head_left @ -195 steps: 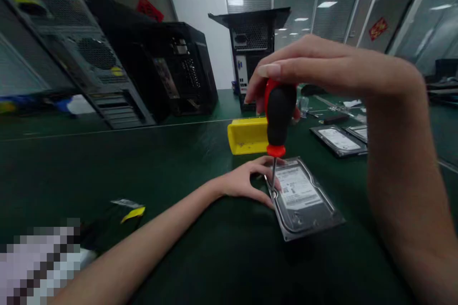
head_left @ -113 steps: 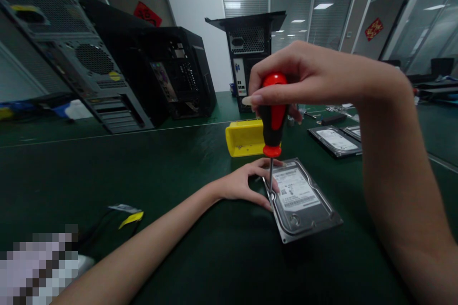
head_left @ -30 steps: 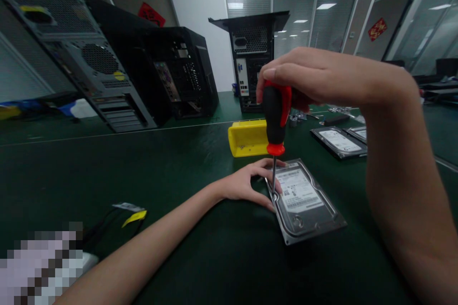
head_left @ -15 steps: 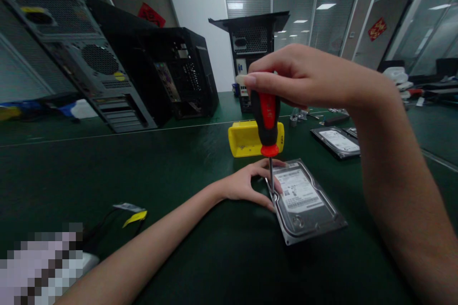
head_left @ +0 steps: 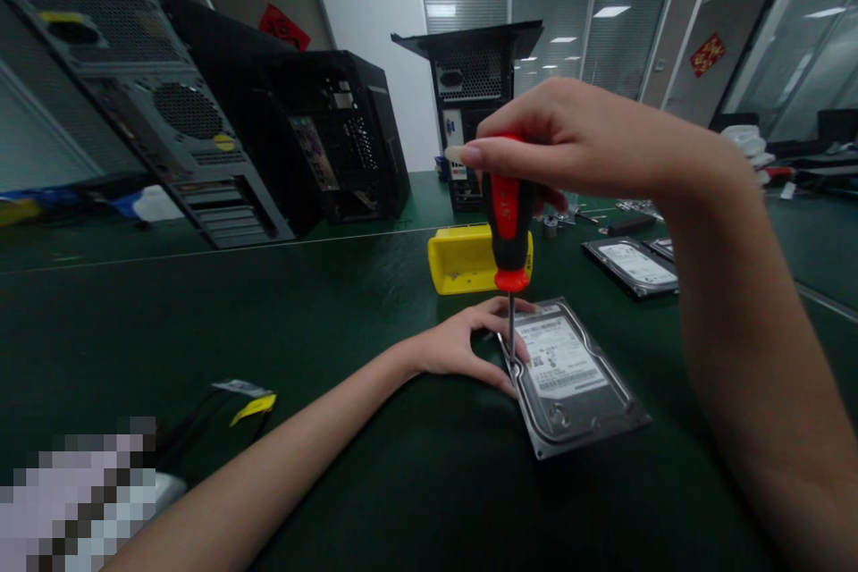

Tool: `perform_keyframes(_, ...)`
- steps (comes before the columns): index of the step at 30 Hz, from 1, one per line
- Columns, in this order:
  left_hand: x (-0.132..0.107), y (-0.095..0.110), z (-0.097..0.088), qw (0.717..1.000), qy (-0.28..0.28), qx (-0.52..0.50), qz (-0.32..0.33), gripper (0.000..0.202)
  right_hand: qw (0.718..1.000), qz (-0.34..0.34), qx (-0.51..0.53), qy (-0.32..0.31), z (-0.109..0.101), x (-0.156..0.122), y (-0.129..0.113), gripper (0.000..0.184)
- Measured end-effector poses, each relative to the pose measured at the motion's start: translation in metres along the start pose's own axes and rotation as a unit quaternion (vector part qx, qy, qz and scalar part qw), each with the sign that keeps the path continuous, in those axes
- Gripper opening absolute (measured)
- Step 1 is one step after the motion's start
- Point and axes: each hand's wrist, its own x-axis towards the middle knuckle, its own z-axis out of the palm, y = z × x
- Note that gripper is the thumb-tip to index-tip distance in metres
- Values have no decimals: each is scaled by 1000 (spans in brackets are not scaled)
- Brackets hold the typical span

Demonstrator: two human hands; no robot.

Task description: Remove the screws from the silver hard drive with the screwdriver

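Observation:
A silver hard drive (head_left: 569,366) with a white label lies on the dark green table, right of the middle. My left hand (head_left: 466,341) grips its left edge, thumb at the near side and fingers over the far end and the label. From above, my right hand (head_left: 542,138) is closed around the red and black handle of a screwdriver (head_left: 510,223). The shaft stands nearly upright, its tip at the drive's left edge between my left thumb and fingers. Whether a screw sits under the tip, I cannot make out.
Behind the drive is a yellow tray (head_left: 439,264) with small bits inside. Another hard drive (head_left: 634,266) lies at the right. Black computer cases (head_left: 349,134) stand along the back and left. A cable with a yellow tag (head_left: 253,409) lies at the left front.
The screwdriver handle has shifted slightly right and stands more upright, and my right hand's fingers have changed position around it. My left hand and the hard drive have stayed put.

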Motion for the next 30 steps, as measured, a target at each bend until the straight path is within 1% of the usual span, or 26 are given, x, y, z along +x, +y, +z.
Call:
perform_keyframes(3, 1, 1, 0, 1000, 2, 3, -3, 32, 1000, -3, 3, 1, 1, 0, 0, 49)
perform_keyframes(8, 1, 3, 1, 1000, 3, -7, -10, 32, 1000, -1, 3, 25, 5, 1, 0, 50)
perform_keyframes(11, 1, 3, 1, 1000, 3, -11, -7, 32, 999, -12, -2, 38, 4, 1, -1, 50)
perform_keyframes(14, 1, 2, 1, 1000, 3, -9, -2, 34, 1000, -18, 5, 12, 2, 1, -3, 45)
perform_keyframes(17, 1, 2, 1, 1000, 0, -8, -5, 33, 1000, -22, -19, -2, 0, 0, -4, 45)
perform_keyframes(25, 1, 2, 1, 1000, 4, -8, -2, 32, 999, -13, -42, 5, 2, 1, -2, 47)
perform_keyframes(30, 1, 3, 1, 1000, 4, -6, -2, 32, 998, -1, -50, 24, 5, 4, 1, 48)
